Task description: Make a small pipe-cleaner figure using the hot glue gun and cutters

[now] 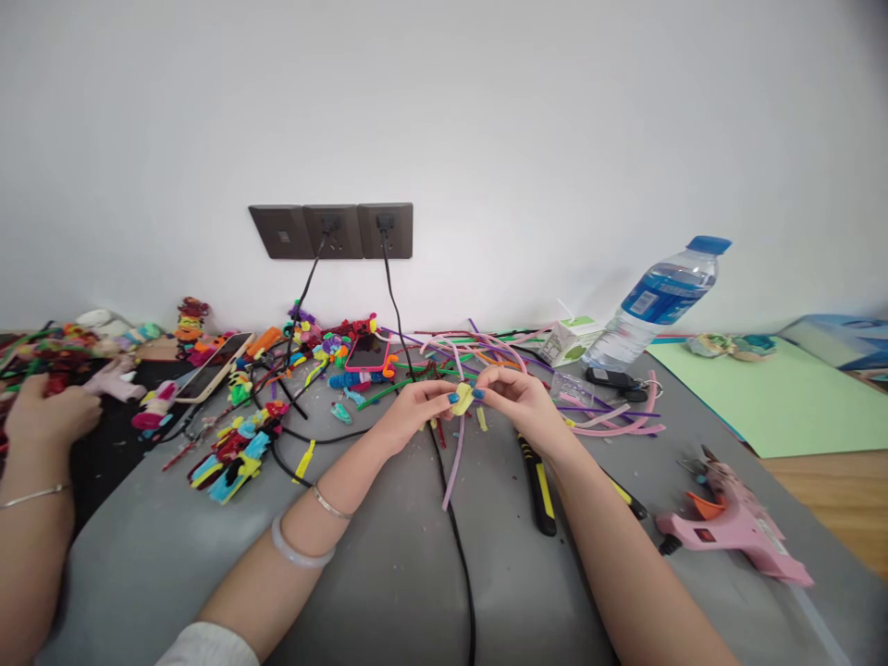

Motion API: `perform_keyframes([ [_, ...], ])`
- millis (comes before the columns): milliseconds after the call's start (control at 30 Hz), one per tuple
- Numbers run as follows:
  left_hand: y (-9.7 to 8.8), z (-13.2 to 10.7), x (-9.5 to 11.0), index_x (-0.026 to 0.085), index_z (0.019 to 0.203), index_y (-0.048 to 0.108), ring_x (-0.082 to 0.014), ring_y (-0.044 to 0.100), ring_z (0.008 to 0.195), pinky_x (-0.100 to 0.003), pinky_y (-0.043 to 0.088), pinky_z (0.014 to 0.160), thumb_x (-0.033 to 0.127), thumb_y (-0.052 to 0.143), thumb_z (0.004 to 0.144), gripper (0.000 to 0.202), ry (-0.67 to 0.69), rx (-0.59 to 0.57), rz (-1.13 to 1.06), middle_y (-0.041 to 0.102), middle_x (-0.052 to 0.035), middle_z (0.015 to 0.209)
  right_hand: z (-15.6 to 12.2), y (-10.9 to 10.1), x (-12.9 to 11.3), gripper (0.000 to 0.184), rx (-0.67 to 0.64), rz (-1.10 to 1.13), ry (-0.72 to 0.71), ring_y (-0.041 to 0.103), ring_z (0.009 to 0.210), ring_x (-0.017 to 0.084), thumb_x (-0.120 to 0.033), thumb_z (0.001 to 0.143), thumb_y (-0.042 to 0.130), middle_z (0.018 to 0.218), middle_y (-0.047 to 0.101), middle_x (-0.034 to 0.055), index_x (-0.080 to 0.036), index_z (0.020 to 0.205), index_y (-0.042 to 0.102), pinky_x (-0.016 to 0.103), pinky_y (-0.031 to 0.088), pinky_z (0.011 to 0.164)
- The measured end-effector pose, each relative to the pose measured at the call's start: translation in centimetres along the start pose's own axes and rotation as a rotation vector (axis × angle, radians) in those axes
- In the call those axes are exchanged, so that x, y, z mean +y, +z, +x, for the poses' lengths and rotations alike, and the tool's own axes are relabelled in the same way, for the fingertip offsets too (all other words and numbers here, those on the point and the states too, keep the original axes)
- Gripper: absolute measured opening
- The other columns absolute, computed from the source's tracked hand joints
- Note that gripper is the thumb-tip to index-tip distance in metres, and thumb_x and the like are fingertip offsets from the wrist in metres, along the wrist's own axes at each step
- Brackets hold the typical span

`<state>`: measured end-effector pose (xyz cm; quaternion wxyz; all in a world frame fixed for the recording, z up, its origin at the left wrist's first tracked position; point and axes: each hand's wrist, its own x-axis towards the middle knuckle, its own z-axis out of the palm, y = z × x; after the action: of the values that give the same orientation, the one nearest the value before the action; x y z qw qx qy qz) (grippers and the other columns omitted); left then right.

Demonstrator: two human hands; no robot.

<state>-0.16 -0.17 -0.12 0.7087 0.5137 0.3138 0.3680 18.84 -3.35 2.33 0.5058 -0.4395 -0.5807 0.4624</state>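
Observation:
My left hand [418, 409] and my right hand [519, 404] meet over the middle of the grey mat. Between their fingertips is a small pale yellow fuzzy piece [462, 400], pinched from both sides. A lilac pipe cleaner [454, 462] runs below the yellow piece toward me; whether it is joined to it or lies behind it I cannot tell. Just beneath my right wrist lies a black and yellow handled tool [539, 490], its far end partly hidden by that hand. Behind my fingers, loose pipe cleaners [496, 350] lie in a tangle.
A pink glue gun [739, 532], water bottle [656, 301], small carton [570, 340] and key fob [614, 381] stand or lie at right. Left are pipe-cleaner figures [232, 453], phones [215, 367] and another person's hand [48, 412]. A black cable [454, 536] crosses the mat [388, 555].

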Motion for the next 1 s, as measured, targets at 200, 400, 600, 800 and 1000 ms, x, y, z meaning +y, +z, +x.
perform_keyframes([
  [200, 0.13, -0.11, 0.24, 0.018, 0.092, 0.079, -0.0119, 0.055, 0.065, -0.024, 0.041, 0.062, 0.042, 0.082, 0.065, 0.036, -0.003, -0.018, -0.001, 0.070, -0.0048, 0.078, 0.00, 0.09, 0.24, 0.030, 0.005, 0.005, 0.000, 0.054, 0.069, 0.015, -0.046, 0.073, 0.077, 0.075, 0.061, 0.0013, -0.019, 0.076, 0.064, 0.029, 0.045, 0.064],
  [400, 0.10, -0.09, 0.22, 0.017, 0.091, 0.078, -0.0118, 0.056, 0.066, -0.024, 0.041, 0.062, 0.044, 0.082, 0.064, 0.039, -0.010, -0.023, 0.010, 0.070, -0.0049, 0.078, -0.04, 0.20, 0.35, 0.028, -0.005, 0.013, -0.021, 0.054, 0.070, 0.015, -0.043, 0.076, 0.076, 0.077, 0.059, 0.0013, -0.020, 0.076, 0.061, 0.028, 0.044, 0.065],
  [600, 0.26, -0.07, 0.24, 0.015, 0.092, 0.074, -0.0105, 0.056, 0.066, -0.024, 0.043, 0.066, 0.042, 0.083, 0.065, 0.039, 0.005, -0.012, -0.010, 0.070, -0.0043, 0.082, -0.08, 0.16, 0.44, 0.027, 0.047, 0.039, -0.079, 0.051, 0.070, 0.015, -0.044, 0.079, 0.073, 0.076, 0.053, -0.0003, -0.022, 0.081, 0.057, 0.027, 0.042, 0.063],
  [800, 0.39, -0.16, 0.29, 0.016, 0.095, 0.071, -0.0127, 0.059, 0.070, -0.024, 0.046, 0.066, 0.041, 0.081, 0.069, 0.038, 0.044, 0.016, -0.018, 0.066, -0.0024, 0.077, -0.09, 0.37, 0.52, 0.029, 0.003, 0.024, -0.059, 0.051, 0.069, 0.016, -0.045, 0.078, 0.073, 0.075, 0.053, 0.0001, -0.022, 0.079, 0.057, 0.028, 0.041, 0.061],
  [1000, 0.43, -0.22, 0.42, 0.015, 0.096, 0.070, -0.0156, 0.062, 0.077, -0.025, 0.048, 0.068, 0.042, 0.081, 0.068, 0.040, 0.064, 0.020, -0.001, 0.069, -0.0054, 0.084, -0.08, 0.64, 0.72, 0.030, -0.033, 0.028, -0.024, 0.050, 0.065, 0.015, -0.044, 0.075, 0.077, 0.071, 0.053, -0.0013, -0.022, 0.077, 0.056, 0.027, 0.039, 0.058],
])
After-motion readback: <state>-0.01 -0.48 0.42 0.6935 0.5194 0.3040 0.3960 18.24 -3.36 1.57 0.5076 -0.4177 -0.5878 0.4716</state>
